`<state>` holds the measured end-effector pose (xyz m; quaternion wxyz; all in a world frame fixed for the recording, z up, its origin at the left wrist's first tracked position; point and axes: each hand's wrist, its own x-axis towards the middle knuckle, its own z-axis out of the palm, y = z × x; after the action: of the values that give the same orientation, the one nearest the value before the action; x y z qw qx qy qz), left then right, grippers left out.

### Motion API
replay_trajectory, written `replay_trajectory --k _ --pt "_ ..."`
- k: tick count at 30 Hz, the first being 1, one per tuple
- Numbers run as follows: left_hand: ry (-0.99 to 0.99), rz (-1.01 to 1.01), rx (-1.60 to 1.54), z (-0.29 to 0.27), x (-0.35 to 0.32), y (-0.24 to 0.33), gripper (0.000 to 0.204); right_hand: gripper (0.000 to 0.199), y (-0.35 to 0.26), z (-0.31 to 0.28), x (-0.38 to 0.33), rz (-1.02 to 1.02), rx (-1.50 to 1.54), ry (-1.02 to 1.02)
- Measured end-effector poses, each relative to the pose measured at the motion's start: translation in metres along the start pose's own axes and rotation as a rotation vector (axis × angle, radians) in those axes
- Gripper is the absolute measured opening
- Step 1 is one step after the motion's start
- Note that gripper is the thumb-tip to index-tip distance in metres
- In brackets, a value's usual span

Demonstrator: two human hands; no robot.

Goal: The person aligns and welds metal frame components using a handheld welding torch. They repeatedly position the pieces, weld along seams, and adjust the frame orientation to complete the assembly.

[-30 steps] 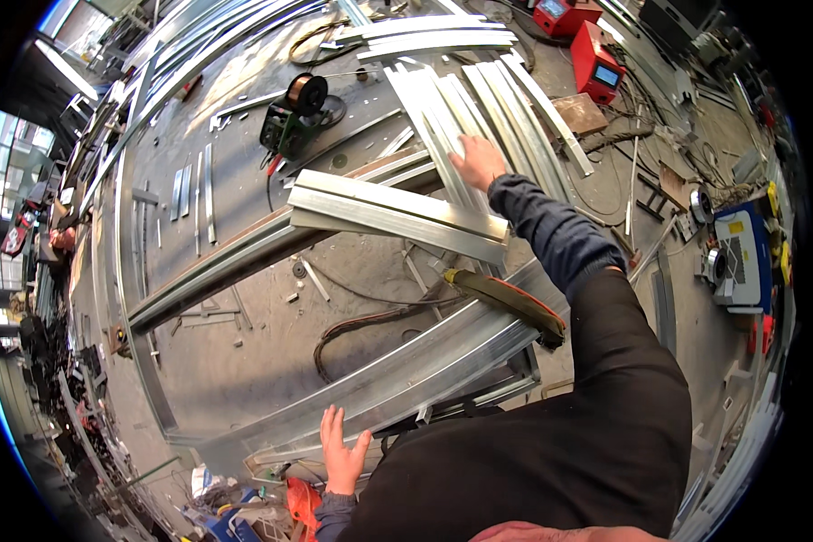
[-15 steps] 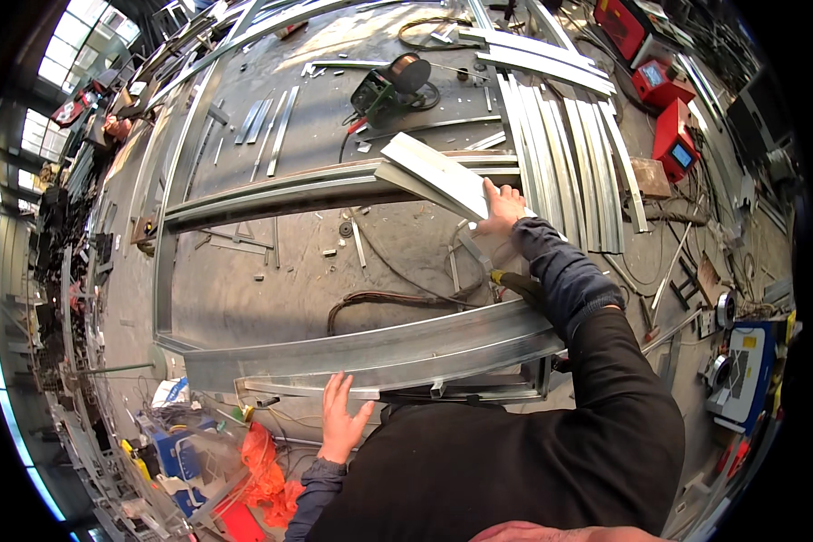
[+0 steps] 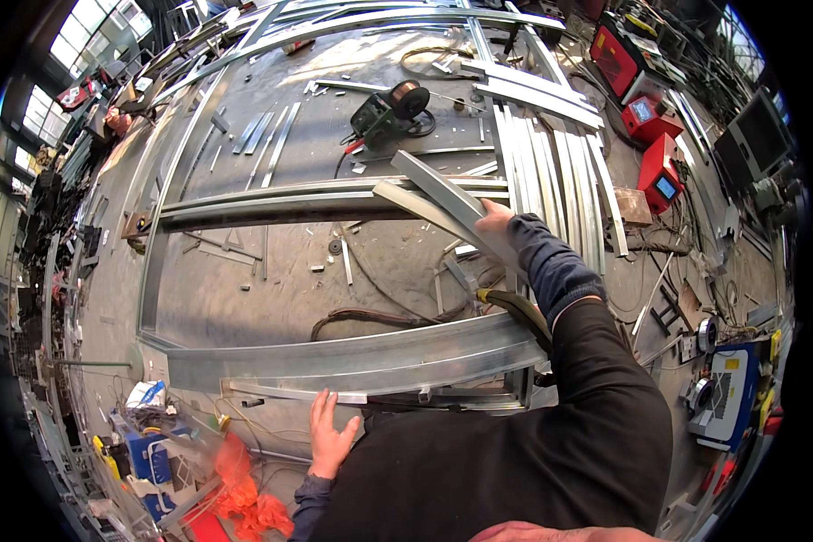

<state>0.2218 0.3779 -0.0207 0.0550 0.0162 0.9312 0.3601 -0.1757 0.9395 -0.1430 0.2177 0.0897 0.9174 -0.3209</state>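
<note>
My right hand (image 3: 497, 219) is closed around a short grey metal profile (image 3: 443, 190), which slants over the middle rail of a steel frame (image 3: 271, 212). Beneath and beside it lies a second short profile (image 3: 415, 204), its lower end hidden behind the first. My left hand (image 3: 331, 435) is held with fingers apart and nothing in it, close to a thin metal strip (image 3: 298, 395) along the near side of a wide steel beam (image 3: 352, 359). A dark hose with a yellow end (image 3: 513, 309) passes over the beam's right end, below my right forearm.
Long metal profiles (image 3: 556, 185) lie side by side across the frame's right part. A wire-spool feeder (image 3: 393, 113) stands beyond the middle rail. Red machines (image 3: 661, 173) stand to the right, a blue-and-white one (image 3: 730, 393) nearer. Cables (image 3: 361, 316) and offcuts litter the floor; orange plastic (image 3: 244, 497) lies near left.
The profile in my right hand has turned about its length, now showing a grey side instead of the bright face. My left hand has shifted slightly down and left in view.
</note>
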Motion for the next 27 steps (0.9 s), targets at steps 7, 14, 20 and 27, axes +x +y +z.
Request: replay_trajectory --k 7,14,20,27 --pt "0.034 -0.027 0.016 0.004 -0.014 -0.001 0.072 0.092 -0.006 0.003 0.003 -0.024 -0.029 0.013" --pt "0.083 0.025 -0.009 0.003 -0.001 0.001 0.067 0.072 0.033 -0.026 0.023 -0.075 0.002 -0.008" --pt "0.085 0.009 -0.08 0.002 -0.01 0.001 0.063 0.042 -0.009 -0.039 -0.019 -0.255 0.253 -0.13" --pt "0.006 -0.363 -0.643 0.014 -0.003 -0.003 0.048 0.046 -0.097 -0.024 -0.13 -0.298 0.346 -0.312"
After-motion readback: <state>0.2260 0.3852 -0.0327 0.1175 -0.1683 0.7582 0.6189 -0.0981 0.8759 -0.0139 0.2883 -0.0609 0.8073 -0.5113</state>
